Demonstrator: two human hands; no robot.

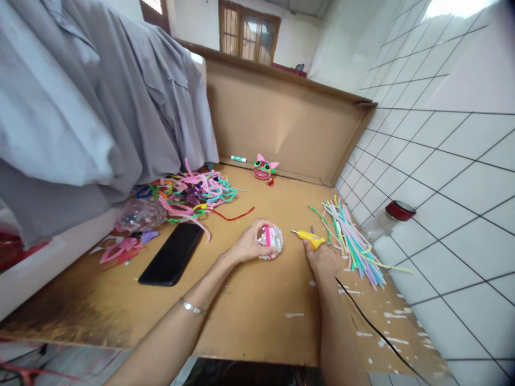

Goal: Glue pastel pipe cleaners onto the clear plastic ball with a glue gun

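Near the middle of the wooden table (257, 305), my left hand (248, 244) grips a small round white piece (277, 241) with a pink stripe across it, thumb and fingers curled round its left side. To the right, my right hand (323, 260) is closed on a yellow glue gun (311, 237). The gun's metal nozzle points left toward the round piece, with a gap between them. A black cord runs from under my right hand toward the lower right.
A black phone (172, 254) lies left, beside tangled colourful pipe cleaners (201, 193). Straight pastel pipe cleaners (356, 244) and a red-lidded jar (388, 220) stand right. At the back are a pink-eared animal face (263, 167), a glue stick (238, 158) and a cardboard panel (277, 118).
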